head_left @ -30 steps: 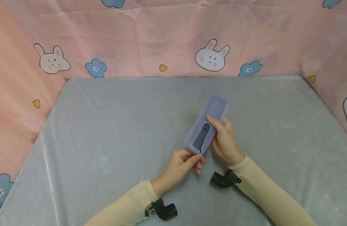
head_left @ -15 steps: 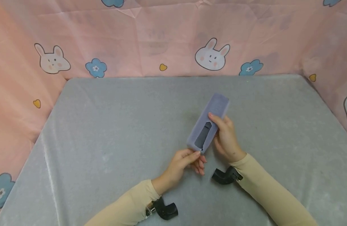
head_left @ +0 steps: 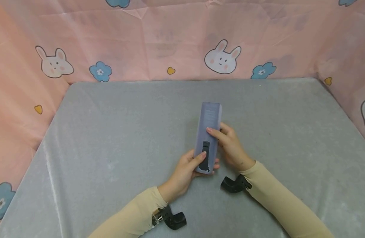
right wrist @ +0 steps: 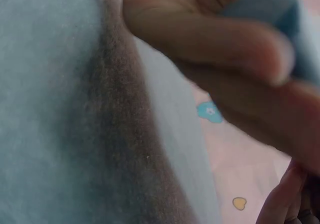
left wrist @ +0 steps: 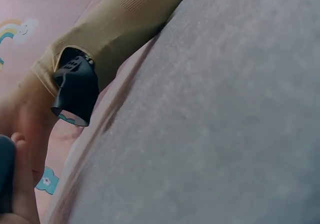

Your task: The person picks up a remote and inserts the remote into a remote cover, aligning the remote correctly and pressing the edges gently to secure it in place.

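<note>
A long lavender box [head_left: 211,119] is held up over the table in the head view, nearly upright in the picture, with a dark elongated shape [head_left: 204,165] low on its front. My left hand [head_left: 183,170] grips its lower end, thumb across the dark shape and fingertips showing past the right edge. Higher up, my right hand [head_left: 231,147] holds the right side, its thumb on the front face and its other fingers partly hidden behind. Part of the box [right wrist: 265,4] also appears beside blurred fingers in the right wrist view.
A grey cloth-covered table [head_left: 120,132] spreads under both hands. Pink curtains [head_left: 170,36] with rabbits and flowers stand at the back and sides. Black curved wrist mounts [head_left: 174,220] stick out from both beige sleeves [head_left: 283,201].
The box has swung from a rightward slant to nearly upright and shifted left. My left thumb has moved from its bottom end onto the front, and my right hand has moved left with it.
</note>
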`<state>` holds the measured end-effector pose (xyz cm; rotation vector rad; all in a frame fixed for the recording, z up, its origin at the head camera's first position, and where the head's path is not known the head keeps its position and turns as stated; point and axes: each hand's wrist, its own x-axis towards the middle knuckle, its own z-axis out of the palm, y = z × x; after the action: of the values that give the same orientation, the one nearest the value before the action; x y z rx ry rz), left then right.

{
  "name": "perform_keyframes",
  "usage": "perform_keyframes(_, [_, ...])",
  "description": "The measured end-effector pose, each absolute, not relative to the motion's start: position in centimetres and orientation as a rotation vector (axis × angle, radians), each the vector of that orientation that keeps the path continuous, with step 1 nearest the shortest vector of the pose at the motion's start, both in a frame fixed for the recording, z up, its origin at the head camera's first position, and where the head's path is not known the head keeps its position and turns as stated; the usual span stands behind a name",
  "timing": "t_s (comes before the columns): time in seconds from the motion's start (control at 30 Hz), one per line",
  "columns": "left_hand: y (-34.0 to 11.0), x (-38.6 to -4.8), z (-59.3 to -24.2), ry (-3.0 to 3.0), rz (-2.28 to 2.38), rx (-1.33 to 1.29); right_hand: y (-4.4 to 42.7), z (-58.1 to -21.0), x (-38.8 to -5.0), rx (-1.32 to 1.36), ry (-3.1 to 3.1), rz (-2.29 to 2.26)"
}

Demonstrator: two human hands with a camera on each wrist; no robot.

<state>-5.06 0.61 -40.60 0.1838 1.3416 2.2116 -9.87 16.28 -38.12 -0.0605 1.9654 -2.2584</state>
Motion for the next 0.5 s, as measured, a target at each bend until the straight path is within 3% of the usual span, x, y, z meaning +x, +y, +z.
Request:
perform_keyframes(0.3, [0.4, -5.3, -40.3, 1.541, 2.210, 0.049, 16.2, -38.0, -9.9, -0.084, 1.924, -2.300])
perform_keyframes(0.5, [-1.1, -7.7, -39.3, 1.667, 2.427, -0.026, 15.7, -37.9, -9.4, -0.181, 1.942, -2.108])
